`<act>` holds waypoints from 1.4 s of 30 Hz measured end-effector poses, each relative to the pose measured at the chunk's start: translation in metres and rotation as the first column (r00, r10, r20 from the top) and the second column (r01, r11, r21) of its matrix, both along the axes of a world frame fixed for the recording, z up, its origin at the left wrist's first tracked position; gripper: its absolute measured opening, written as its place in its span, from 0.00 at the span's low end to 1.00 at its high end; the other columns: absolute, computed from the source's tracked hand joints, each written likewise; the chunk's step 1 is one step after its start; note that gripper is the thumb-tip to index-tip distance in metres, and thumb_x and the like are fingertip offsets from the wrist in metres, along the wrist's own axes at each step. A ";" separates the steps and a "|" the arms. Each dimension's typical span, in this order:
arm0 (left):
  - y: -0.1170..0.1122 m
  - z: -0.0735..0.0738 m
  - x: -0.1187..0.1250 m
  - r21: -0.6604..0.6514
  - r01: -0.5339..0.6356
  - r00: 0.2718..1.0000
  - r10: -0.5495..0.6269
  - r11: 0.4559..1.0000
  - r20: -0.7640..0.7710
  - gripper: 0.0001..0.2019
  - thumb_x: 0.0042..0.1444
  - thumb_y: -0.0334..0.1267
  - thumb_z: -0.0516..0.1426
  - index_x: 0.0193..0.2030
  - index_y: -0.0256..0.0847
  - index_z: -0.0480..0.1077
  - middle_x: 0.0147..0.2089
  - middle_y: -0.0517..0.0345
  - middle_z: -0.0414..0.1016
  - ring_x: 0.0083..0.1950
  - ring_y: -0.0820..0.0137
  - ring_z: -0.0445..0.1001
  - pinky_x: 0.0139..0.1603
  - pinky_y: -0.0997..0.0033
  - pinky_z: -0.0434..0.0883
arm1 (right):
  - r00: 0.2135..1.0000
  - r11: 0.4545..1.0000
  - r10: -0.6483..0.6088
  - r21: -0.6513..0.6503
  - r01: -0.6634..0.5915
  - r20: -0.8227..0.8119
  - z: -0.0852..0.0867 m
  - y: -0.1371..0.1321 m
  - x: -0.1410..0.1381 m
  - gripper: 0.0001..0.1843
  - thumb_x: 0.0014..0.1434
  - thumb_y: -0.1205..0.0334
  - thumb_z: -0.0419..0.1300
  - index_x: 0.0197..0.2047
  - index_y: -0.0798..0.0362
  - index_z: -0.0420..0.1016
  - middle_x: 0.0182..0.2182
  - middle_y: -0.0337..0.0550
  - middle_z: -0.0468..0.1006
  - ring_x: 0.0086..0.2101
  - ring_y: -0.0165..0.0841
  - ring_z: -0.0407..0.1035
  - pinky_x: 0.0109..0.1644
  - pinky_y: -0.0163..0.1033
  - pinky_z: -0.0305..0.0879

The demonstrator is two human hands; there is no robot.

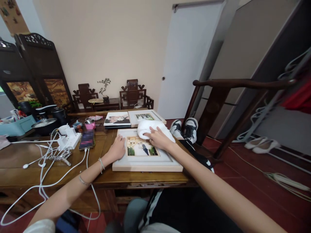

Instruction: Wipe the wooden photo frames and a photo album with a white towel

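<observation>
On the wooden table lies a white picture frame (148,163) with a wedding photo (143,149) in its middle. My left hand (117,148) grips the left border, its fingers bent over the edge. A folded white cloth (164,127) is bunched on the upper right part of this frame. My right hand (159,138) is closed on the cloth, pressing it down against the frame; its palm side is hidden. Just behind are a second white picture frame (159,119) and a stack of flat photo panels (117,119).
White cables and a power strip (69,137) spread over the table's left side, near a phone (86,139), a pink cup (90,124) and a black pan (45,126). A person's sneakers (190,127) and a wooden chair (216,100) are at the right.
</observation>
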State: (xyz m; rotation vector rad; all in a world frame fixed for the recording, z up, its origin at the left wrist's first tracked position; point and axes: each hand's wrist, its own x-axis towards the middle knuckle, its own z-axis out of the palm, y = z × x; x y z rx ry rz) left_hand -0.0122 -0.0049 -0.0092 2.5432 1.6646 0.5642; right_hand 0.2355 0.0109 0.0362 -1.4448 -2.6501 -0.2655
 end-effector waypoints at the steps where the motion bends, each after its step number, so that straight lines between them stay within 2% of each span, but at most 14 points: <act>1: 0.000 0.000 0.000 -0.003 0.002 1.000 -0.002 1.000 0.004 0.25 0.53 0.23 0.46 0.60 0.28 0.61 0.65 0.36 0.59 0.71 0.55 0.47 0.69 0.51 0.52 | 1.000 0.999 0.028 -0.022 -0.028 0.007 0.002 -0.009 -0.001 0.28 0.53 0.76 0.49 0.57 0.58 0.69 0.50 0.61 0.74 0.60 0.48 0.54 0.59 0.57 0.46; 4: 0.000 0.000 0.001 -0.008 0.001 1.000 -0.001 1.000 -0.002 0.27 0.52 0.23 0.46 0.61 0.26 0.60 0.65 0.35 0.57 0.71 0.56 0.46 0.70 0.53 0.50 | 0.994 0.984 0.109 -0.142 -0.107 0.008 0.017 -0.054 0.004 0.28 0.50 0.77 0.48 0.54 0.57 0.72 0.45 0.58 0.77 0.55 0.46 0.62 0.56 0.51 0.53; 7: -0.002 -0.001 0.003 -0.011 0.001 1.000 -0.001 1.000 0.006 0.28 0.51 0.22 0.47 0.61 0.27 0.59 0.65 0.36 0.58 0.72 0.56 0.45 0.70 0.54 0.49 | 0.992 0.937 0.128 -0.330 -0.117 0.011 0.042 -0.104 0.014 0.26 0.51 0.76 0.48 0.50 0.52 0.75 0.37 0.50 0.78 0.42 0.41 0.71 0.45 0.41 0.62; 9: -0.003 -0.001 0.004 -0.012 -0.004 1.000 0.004 1.000 0.030 0.29 0.50 0.22 0.47 0.61 0.29 0.60 0.65 0.39 0.58 0.72 0.57 0.45 0.70 0.54 0.50 | 0.995 0.919 0.102 -0.384 -0.092 0.006 0.055 -0.125 0.015 0.26 0.52 0.75 0.49 0.50 0.50 0.74 0.37 0.49 0.77 0.38 0.39 0.72 0.41 0.38 0.63; 11: -0.003 -0.001 0.005 -0.024 -0.023 0.998 0.024 0.999 0.051 0.27 0.51 0.23 0.47 0.61 0.31 0.61 0.66 0.41 0.58 0.72 0.57 0.46 0.70 0.54 0.52 | 0.996 0.919 0.091 -0.387 -0.082 0.003 0.057 -0.131 0.007 0.25 0.52 0.75 0.48 0.49 0.51 0.74 0.37 0.49 0.77 0.38 0.39 0.72 0.41 0.38 0.63; 15: -0.002 0.001 0.004 -0.061 -0.055 0.994 0.060 0.997 0.095 0.24 0.55 0.25 0.45 0.59 0.32 0.64 0.67 0.43 0.58 0.71 0.57 0.47 0.69 0.55 0.54 | 0.979 0.940 0.202 -0.272 -0.205 -0.038 0.035 -0.119 -0.030 0.25 0.51 0.77 0.48 0.50 0.55 0.74 0.39 0.53 0.77 0.51 0.45 0.67 0.52 0.47 0.60; 19: 0.002 -0.003 0.000 0.028 -0.018 0.987 0.013 0.999 0.163 0.23 0.56 0.26 0.44 0.57 0.35 0.66 0.66 0.46 0.61 0.70 0.61 0.53 0.70 0.55 0.54 | 0.933 0.917 0.339 -0.181 -0.356 -0.117 0.018 -0.113 -0.055 0.27 0.50 0.77 0.49 0.53 0.57 0.72 0.51 0.60 0.73 0.62 0.45 0.54 0.62 0.55 0.51; 24: 0.004 -0.009 -0.004 0.100 0.047 0.991 -0.059 0.994 0.121 0.22 0.56 0.24 0.45 0.57 0.31 0.65 0.65 0.42 0.62 0.70 0.60 0.53 0.70 0.53 0.54 | 0.978 0.949 0.198 -0.237 -0.207 -0.061 0.022 -0.122 -0.023 0.29 0.48 0.79 0.48 0.52 0.59 0.73 0.56 0.63 0.69 0.64 0.44 0.50 0.64 0.55 0.47; 28: 0.001 -0.003 -0.001 0.084 0.079 0.996 -0.082 0.993 0.040 0.20 0.57 0.25 0.44 0.55 0.29 0.66 0.62 0.40 0.65 0.69 0.60 0.54 0.69 0.55 0.56 | 0.998 0.959 0.050 -0.281 -0.038 0.033 0.027 -0.124 0.022 0.28 0.48 0.78 0.48 0.50 0.56 0.75 0.56 0.57 0.71 0.63 0.42 0.53 0.66 0.53 0.45; 31: -0.003 0.002 0.002 0.080 0.096 0.995 -0.097 0.992 0.014 0.20 0.57 0.25 0.44 0.54 0.30 0.67 0.60 0.41 0.67 0.68 0.61 0.57 0.69 0.57 0.56 | 0.999 0.968 -0.012 -0.250 0.023 0.045 0.025 -0.110 0.040 0.29 0.49 0.76 0.48 0.53 0.54 0.73 0.61 0.55 0.65 0.62 0.44 0.55 0.64 0.52 0.48; 33: -0.006 0.004 0.003 0.073 0.091 0.995 -0.093 0.993 0.021 0.20 0.57 0.25 0.44 0.55 0.31 0.66 0.62 0.42 0.65 0.68 0.61 0.56 0.69 0.58 0.57 | 0.998 0.981 -0.043 -0.186 0.050 0.043 0.020 -0.088 0.041 0.30 0.50 0.75 0.47 0.57 0.56 0.70 0.61 0.57 0.64 0.60 0.46 0.58 0.61 0.51 0.51; 38: -0.011 0.008 0.004 0.043 0.051 0.998 -0.052 0.998 0.037 0.20 0.59 0.27 0.45 0.57 0.35 0.65 0.63 0.45 0.64 0.67 0.62 0.59 0.68 0.60 0.58 | 0.996 0.995 -0.086 -0.055 0.086 0.012 0.013 -0.016 0.023 0.31 0.53 0.74 0.46 0.60 0.59 0.65 0.51 0.59 0.73 0.51 0.46 0.67 0.53 0.46 0.56; 40: -0.012 0.009 0.004 0.028 0.029 0.999 -0.030 0.999 0.034 0.20 0.60 0.28 0.44 0.57 0.34 0.65 0.64 0.44 0.63 0.67 0.62 0.59 0.68 0.60 0.58 | 0.996 0.996 -0.088 -0.029 0.088 0.005 0.013 -0.002 0.017 0.30 0.53 0.74 0.46 0.60 0.59 0.64 0.48 0.58 0.75 0.48 0.45 0.68 0.51 0.45 0.56; 42: -0.012 0.009 0.004 0.016 0.012 0.999 -0.012 1.000 0.036 0.21 0.60 0.27 0.43 0.58 0.31 0.63 0.65 0.41 0.62 0.68 0.61 0.58 0.69 0.59 0.56 | 0.999 0.999 -0.051 -0.017 0.051 0.019 0.012 -0.006 0.016 0.29 0.53 0.74 0.46 0.58 0.60 0.66 0.44 0.58 0.77 0.46 0.45 0.69 0.53 0.45 0.54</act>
